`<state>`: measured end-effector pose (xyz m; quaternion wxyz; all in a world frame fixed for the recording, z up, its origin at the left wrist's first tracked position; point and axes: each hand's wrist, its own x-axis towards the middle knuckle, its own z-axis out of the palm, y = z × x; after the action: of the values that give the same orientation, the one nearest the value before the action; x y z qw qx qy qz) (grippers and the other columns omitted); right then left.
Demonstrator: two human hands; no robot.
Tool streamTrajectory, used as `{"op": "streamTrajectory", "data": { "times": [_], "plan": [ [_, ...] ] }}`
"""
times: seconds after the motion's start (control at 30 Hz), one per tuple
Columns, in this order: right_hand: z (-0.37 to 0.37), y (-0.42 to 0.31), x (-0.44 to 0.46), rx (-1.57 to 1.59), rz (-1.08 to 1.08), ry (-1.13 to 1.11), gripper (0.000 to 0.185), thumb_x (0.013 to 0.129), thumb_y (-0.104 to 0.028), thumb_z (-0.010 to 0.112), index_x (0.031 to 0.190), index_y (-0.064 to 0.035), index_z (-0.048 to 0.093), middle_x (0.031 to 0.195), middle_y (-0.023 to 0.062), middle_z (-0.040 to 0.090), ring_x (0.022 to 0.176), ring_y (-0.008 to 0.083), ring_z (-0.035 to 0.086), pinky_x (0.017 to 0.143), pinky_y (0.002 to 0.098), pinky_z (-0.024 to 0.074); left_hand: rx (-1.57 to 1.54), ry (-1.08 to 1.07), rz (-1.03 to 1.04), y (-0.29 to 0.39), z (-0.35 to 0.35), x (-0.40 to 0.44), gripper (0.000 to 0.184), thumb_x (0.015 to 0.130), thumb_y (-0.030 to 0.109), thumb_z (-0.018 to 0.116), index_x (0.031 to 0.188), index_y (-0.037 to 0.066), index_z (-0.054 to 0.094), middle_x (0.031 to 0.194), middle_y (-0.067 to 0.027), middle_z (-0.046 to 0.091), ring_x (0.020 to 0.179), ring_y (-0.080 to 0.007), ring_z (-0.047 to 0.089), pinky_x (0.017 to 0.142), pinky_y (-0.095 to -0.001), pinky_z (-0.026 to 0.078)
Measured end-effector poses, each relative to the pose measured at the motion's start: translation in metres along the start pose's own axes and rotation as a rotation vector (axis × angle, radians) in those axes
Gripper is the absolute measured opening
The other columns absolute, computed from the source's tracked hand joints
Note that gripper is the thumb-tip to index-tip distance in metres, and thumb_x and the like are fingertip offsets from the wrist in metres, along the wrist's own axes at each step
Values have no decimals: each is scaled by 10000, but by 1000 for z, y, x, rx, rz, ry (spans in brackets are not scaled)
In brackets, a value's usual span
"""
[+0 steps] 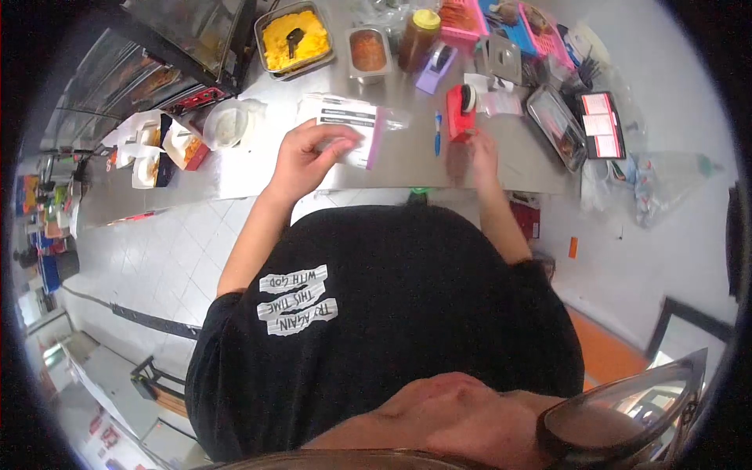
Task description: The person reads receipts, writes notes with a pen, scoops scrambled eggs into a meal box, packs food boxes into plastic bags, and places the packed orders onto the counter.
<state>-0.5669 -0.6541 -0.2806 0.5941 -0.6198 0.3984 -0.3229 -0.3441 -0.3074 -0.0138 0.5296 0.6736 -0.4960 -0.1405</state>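
Note:
My left hand (307,160) is closed on a stack of printed paper slips (345,117) lying over the steel counter, with thumb and forefinger bent at its near edge. A purple strip runs down the right side of the slips, and clear plastic sticks out beyond it. My right hand (484,153) has its fingertips together at the near end of a red tape dispenser (460,113); whatever is between them is too small to make out. A blue pen (438,133) lies just left of this dispenser. Behind it stands a purple tape dispenser (435,69).
Food boxes (185,147) and a round plastic tub (227,124) stand at left beside a glass-fronted cabinet (176,47). Along the back are a yellow food pan (294,39), a sauce pan (368,52) and a sauce bottle (419,39). A lidded tray (556,125) lies at right.

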Motion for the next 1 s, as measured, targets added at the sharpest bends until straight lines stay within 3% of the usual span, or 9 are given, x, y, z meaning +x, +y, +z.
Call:
{"op": "streamTrajectory", "data": {
  "times": [0.1,0.23,0.33,0.43,0.53,0.63,0.73,0.93,1.0],
  "plan": [
    [4,30,-22,-701,-665,226,177,854,-139,590,935,-21,693,901,103,650,823,240,611,773,369,481,-60,11,16,-1,7,10,136,810,62,714,945,79,710,894,-38,710,753,-139,584,681,-261,463],
    [19,27,-3,-640,-410,368,169,853,-108,571,785,10,670,911,141,663,786,272,619,721,388,504,-23,-24,21,5,21,26,139,799,37,705,934,69,695,887,-40,698,789,-140,607,688,-255,470],
    [-5,60,26,-167,232,354,176,883,-128,561,812,5,652,892,107,660,765,243,612,708,376,501,-71,-31,-26,6,28,31,136,803,25,696,935,59,687,895,-46,683,797,-132,607,681,-246,472],
    [4,-10,2,102,99,336,151,902,-149,579,885,-10,637,881,72,655,751,175,593,650,332,487,-43,-43,-58,4,29,36,138,807,14,687,939,52,681,907,-52,664,802,-124,605,677,-235,474],
    [12,-5,19,-393,-265,259,113,888,-133,611,934,-30,617,870,69,650,743,149,594,644,291,477,-49,-31,-72,5,32,37,139,810,12,684,943,51,676,909,-53,649,806,-121,605,677,-232,477],
    [25,-34,31,-522,37,96,181,869,-167,640,916,0,587,870,71,641,745,175,583,679,313,475,-5,-29,-90,8,32,37,138,811,11,682,944,48,673,907,-52,639,807,-121,604,677,-234,479],
    [15,-57,9,94,257,1,135,861,-113,651,857,-23,551,842,50,615,735,142,557,699,278,462,18,-25,-99,7,27,31,133,812,11,681,942,41,671,898,-51,633,805,-119,601,676,-231,477],
    [20,22,-31,-147,-130,159,139,861,-40,618,872,-68,483,753,10,553,715,123,554,671,280,458,7,-79,-25,-2,20,22,143,818,7,676,958,34,665,922,-50,629,815,-112,600,677,-215,475],
    [25,11,-16,-42,182,385,124,846,-8,600,889,-58,495,764,25,560,707,124,548,673,272,450,-106,-106,-95,1,27,15,145,821,13,677,963,44,667,930,-50,630,814,-119,599,674,-222,473]
  ]
}}
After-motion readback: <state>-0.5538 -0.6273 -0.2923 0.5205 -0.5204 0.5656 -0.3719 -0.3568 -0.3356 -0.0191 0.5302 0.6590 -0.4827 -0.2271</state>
